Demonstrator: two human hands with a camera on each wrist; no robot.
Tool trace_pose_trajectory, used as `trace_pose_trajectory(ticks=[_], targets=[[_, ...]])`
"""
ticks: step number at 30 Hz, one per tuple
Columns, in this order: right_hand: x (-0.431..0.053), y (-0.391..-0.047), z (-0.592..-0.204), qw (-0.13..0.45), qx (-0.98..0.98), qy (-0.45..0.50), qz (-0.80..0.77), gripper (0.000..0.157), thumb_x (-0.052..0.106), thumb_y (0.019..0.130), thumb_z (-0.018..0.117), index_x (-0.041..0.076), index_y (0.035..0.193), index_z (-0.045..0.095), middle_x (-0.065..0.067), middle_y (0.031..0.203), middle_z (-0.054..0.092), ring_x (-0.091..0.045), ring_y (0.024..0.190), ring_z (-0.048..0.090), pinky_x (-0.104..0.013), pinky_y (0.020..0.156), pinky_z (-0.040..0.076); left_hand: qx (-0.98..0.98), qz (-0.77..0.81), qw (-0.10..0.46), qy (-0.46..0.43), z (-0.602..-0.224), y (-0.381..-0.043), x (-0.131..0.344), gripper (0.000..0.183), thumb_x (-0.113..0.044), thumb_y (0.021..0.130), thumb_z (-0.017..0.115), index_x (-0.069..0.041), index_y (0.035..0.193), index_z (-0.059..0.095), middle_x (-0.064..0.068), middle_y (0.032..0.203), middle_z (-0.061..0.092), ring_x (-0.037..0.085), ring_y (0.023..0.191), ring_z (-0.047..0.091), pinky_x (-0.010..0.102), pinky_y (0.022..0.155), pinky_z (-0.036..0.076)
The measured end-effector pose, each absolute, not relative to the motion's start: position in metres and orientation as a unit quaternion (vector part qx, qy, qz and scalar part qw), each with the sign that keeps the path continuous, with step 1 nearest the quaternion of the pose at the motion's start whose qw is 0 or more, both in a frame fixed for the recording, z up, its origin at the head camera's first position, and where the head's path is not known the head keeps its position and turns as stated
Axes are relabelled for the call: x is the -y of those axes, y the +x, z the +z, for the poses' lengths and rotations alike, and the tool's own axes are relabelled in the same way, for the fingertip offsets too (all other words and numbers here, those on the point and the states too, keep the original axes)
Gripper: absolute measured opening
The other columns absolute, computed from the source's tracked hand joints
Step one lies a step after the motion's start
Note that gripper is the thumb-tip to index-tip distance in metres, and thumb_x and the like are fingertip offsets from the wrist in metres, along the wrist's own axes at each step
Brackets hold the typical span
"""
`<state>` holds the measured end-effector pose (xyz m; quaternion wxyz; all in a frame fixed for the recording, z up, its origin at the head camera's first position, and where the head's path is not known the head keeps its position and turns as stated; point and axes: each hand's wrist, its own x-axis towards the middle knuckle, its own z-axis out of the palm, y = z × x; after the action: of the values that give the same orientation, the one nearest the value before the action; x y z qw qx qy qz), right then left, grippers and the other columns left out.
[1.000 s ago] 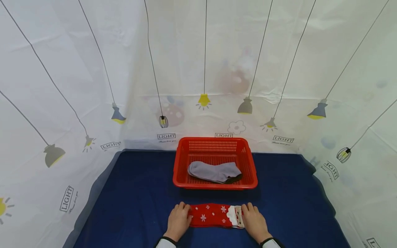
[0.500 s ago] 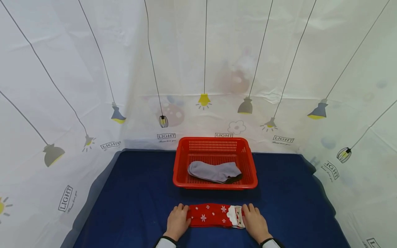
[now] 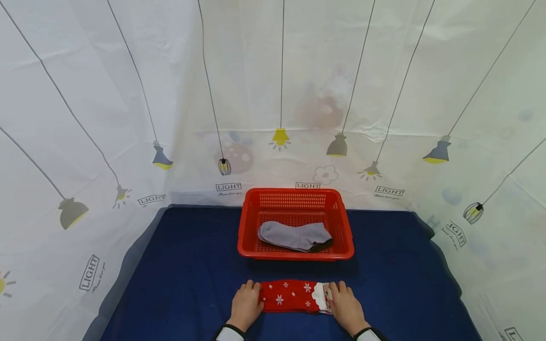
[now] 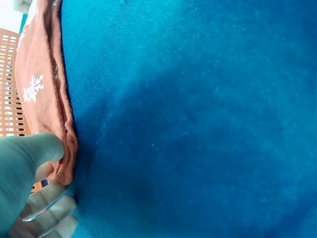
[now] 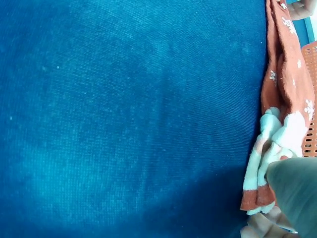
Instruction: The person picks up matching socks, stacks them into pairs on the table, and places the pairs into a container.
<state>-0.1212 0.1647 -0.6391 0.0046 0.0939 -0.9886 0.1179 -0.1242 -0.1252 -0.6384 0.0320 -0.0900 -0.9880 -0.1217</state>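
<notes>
A pair of red socks (image 3: 290, 296) with white snowflakes lies flat across the cloth in front of the basket, its layers stacked. At the plain red end my left hand (image 3: 246, 305) pinches the socks, the thumb on top in the left wrist view. My right hand (image 3: 347, 308) grips the white patterned end, hiding much of the pattern; the right wrist view shows its thumb (image 5: 292, 186) over the fabric and fingers past the edge. Grey socks (image 3: 294, 236) with a dark patch lie inside the red basket (image 3: 296, 256).
The basket stands just beyond the red socks, near the back of the dark blue cloth (image 3: 192, 255). White sheeting (image 3: 264, 85) printed with hanging lamps closes off the back and both sides.
My right hand has shifted slightly left, covering more of the socks' patterned end. The left hand, red socks and basket stay nearly where they were.
</notes>
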Motion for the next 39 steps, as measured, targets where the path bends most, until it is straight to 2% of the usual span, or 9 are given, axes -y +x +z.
trace_pose_trajectory(ticks=[13, 19, 26, 35, 39], targets=[[-0.159, -0.119, -0.647, 0.053, 0.988, 0.108, 0.102, 0.037, 0.007, 0.079, 0.079, 0.002, 0.106, 0.055, -0.016, 0.091, 0.052, -0.030, 0.075, 0.058, -0.043, 0.057, 0.054, 0.987, -0.127, 0.040, -0.086, -0.640, -0.121, 0.122, 0.029, -0.011, 0.071, 0.085, -0.007, 0.091, 0.063, 0.007, 0.081, 0.056, 0.023, 0.070, 0.057, 0.038, 0.065, 0.051], [-0.158, -0.120, -0.648, 0.034, 0.989, 0.104, 0.098, 0.033, 0.005, 0.081, 0.077, 0.004, 0.105, 0.054, -0.015, 0.089, 0.053, -0.030, 0.074, 0.056, -0.043, 0.058, 0.054, 0.985, -0.128, 0.072, -0.093, -0.640, -0.118, 0.120, 0.026, -0.007, 0.068, 0.083, -0.008, 0.082, 0.062, 0.005, 0.074, 0.056, 0.022, 0.063, 0.056, 0.036, 0.058, 0.049], [-0.157, -0.122, -0.647, 0.012, 0.990, 0.103, 0.099, 0.032, 0.004, 0.083, 0.076, 0.004, 0.103, 0.052, -0.015, 0.085, 0.054, -0.030, 0.074, 0.057, -0.044, 0.059, 0.054, 0.984, -0.137, 0.069, -0.087, -0.644, -0.120, 0.118, 0.026, -0.004, 0.067, 0.081, -0.011, 0.078, 0.059, 0.004, 0.071, 0.055, 0.021, 0.062, 0.057, 0.035, 0.056, 0.048], [-0.161, -0.125, -0.639, 0.035, 0.988, 0.116, 0.096, 0.033, 0.002, 0.080, 0.077, 0.004, 0.103, 0.053, -0.014, 0.084, 0.055, -0.029, 0.072, 0.057, -0.042, 0.058, 0.055, 0.980, -0.142, 0.090, -0.104, -0.639, -0.124, 0.123, 0.025, -0.002, 0.067, 0.081, -0.011, 0.076, 0.059, 0.003, 0.070, 0.054, 0.019, 0.059, 0.055, 0.033, 0.053, 0.046], [-0.162, -0.126, -0.636, 0.069, 0.985, 0.127, 0.099, 0.032, 0.001, 0.079, 0.077, 0.005, 0.099, 0.053, -0.012, 0.081, 0.054, -0.027, 0.069, 0.056, -0.041, 0.056, 0.053, 0.979, -0.145, 0.095, -0.106, -0.631, -0.126, 0.124, 0.026, -0.002, 0.067, 0.081, -0.012, 0.076, 0.059, 0.003, 0.071, 0.054, 0.019, 0.060, 0.054, 0.032, 0.053, 0.045]])
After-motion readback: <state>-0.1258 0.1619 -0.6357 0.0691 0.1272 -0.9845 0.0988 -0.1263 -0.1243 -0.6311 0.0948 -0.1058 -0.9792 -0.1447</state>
